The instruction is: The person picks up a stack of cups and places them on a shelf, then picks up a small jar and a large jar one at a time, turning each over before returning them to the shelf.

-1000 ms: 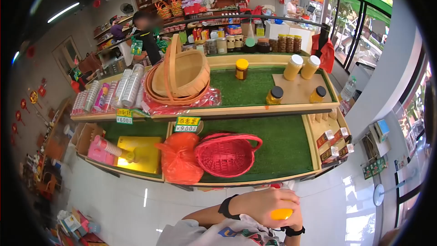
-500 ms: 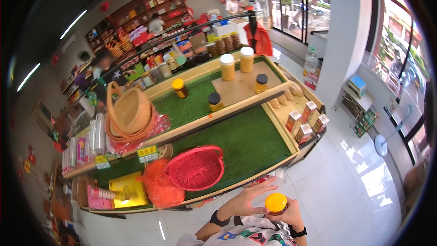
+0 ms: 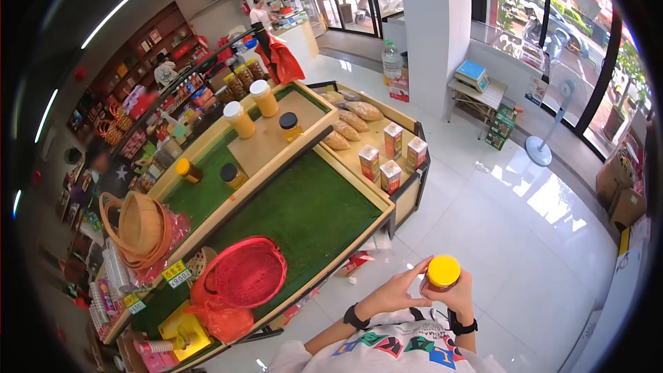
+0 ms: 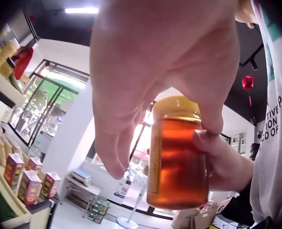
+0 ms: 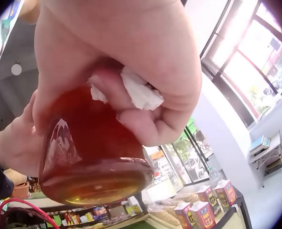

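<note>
My right hand [image 3: 458, 298] grips a jar of amber honey [image 4: 179, 164] with a yellow screw lid [image 3: 444, 271], held upright in front of my shirt. In the right wrist view, a crumpled white tissue [image 5: 140, 90] is tucked among its curled fingers. My left hand [image 3: 392, 294] stands at the left side of the jar, thumb and fingers parted around the lid. In the left wrist view its fingers [image 4: 114, 155] hang fairly straight beside the jar, and the thumb overlaps the glass just below the lid.
A wooden display stand with green matting [image 3: 304, 200] lies left of my hands. On it are a red basket [image 3: 248, 273], an orange plastic bag [image 3: 217, 314], more jars [image 3: 239, 121] and small cartons [image 3: 390, 176]. A standing fan [image 3: 539, 150] is on the tiled floor to the right.
The view has swung right along the stand. My left hand came off the top of the lid, spread its fingers, then moved back in close beside the jar. The right hand kept its hold.
</note>
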Demonstrator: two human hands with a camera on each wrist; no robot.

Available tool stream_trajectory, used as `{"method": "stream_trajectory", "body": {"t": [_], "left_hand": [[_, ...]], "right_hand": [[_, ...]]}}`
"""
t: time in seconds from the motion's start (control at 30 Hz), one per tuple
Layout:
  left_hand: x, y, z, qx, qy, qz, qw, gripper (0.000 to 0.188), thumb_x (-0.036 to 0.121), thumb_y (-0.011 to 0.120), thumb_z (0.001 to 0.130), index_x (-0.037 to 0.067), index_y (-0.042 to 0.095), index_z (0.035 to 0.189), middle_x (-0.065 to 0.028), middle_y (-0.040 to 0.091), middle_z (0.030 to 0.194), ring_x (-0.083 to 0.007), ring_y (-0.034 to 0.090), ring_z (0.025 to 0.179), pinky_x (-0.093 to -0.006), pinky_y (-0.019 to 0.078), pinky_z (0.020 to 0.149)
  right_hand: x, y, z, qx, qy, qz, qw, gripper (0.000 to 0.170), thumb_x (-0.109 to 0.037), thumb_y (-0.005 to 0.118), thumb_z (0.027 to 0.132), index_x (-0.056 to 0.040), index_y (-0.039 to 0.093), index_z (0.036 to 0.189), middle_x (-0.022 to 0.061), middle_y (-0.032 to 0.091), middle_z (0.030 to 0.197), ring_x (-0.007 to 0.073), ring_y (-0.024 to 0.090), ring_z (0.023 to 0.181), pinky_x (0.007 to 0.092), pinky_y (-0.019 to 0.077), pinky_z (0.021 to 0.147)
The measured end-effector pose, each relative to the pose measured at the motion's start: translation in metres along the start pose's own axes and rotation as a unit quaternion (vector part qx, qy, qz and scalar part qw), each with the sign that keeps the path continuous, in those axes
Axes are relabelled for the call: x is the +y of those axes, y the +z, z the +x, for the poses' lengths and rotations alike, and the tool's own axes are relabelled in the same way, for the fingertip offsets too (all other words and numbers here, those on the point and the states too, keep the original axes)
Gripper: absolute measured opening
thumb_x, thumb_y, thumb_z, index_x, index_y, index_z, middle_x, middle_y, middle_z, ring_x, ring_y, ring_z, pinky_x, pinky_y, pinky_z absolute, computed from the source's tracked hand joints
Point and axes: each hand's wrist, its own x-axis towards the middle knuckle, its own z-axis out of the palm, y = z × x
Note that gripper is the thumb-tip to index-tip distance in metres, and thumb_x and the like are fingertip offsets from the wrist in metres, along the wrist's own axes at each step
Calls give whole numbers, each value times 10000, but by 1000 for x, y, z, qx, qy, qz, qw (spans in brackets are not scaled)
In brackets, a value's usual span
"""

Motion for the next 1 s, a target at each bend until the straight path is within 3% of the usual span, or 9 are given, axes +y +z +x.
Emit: {"method": "stream_trajectory", "body": {"t": [0.07,0.17,0.23,0.3,0.37,0.4,0.5,0.63,1.0], "left_hand": [[-11,11,9,6,51,67,996,1063,267,852,810,40,177,1599,-201,437,1531,-287,529,1341,-403,426,1109],[-2,15,16,13,-33,-2,999,1070,209,848,810,46,153,1607,-176,492,1476,-238,561,1290,-387,484,1040],[-10,20,20,97,17,-38,994,1056,191,841,798,84,175,1611,-172,521,1457,-196,570,1260,-334,548,912],[-2,11,22,138,-7,-59,989,1052,181,842,797,75,179,1607,-154,585,1381,-181,631,1156,-320,538,931],[23,-2,24,180,2,-130,975,1056,64,852,767,69,204,1601,-151,679,1221,-185,683,1049,-314,557,907],[42,-12,22,185,-23,-136,973,1050,44,850,762,61,212,1596,-153,678,1215,-187,688,1040,-311,566,891],[77,-37,18,215,-51,-191,956,1028,4,836,763,49,224,1587,-156,670,1216,-196,699,1024,-304,585,854],[104,-54,20,248,32,-261,933,917,133,798,815,-33,264,1542,-174,592,1297,-216,653,1118,-334,548,935],[137,-57,38,220,89,-309,921,952,430,809,816,-71,335,1472,-153,546,1347,-206,576,1207,-350,473,1018]], "right_hand": [[-15,-9,5,4,25,32,999,433,-36,868,618,23,705,1015,68,743,917,129,701,838,313,575,811],[-23,-10,20,-5,38,112,993,461,-64,872,680,28,690,1093,70,732,1021,146,689,925,326,550,884],[-22,-8,34,-29,39,103,994,502,-109,864,728,31,666,1167,73,716,1096,151,666,999,327,520,932],[-35,3,48,-35,39,125,991,537,-186,855,763,30,648,1209,74,706,1125,151,646,1037,324,505,940],[-53,5,56,-66,68,109,990,564,-242,851,785,24,634,1233,81,694,1159,162,641,1052,330,505,938],[-53,8,63,-86,30,103,990,557,-302,819,825,26,633,1234,82,690,1148,134,635,999,305,518,873],[-93,8,74,-141,121,105,977,551,-328,787,855,32,627,1241,83,679,1145,93,613,959,271,517,785],[-130,9,101,-275,7,102,956,481,-333,760,879,47,667,1158,31,699,913,55,593,791,236,481,705],[-188,12,105,-174,-127,63,975,355,-267,769,869,68,719,973,-6,660,701,20,535,663,206,430,626]]}}
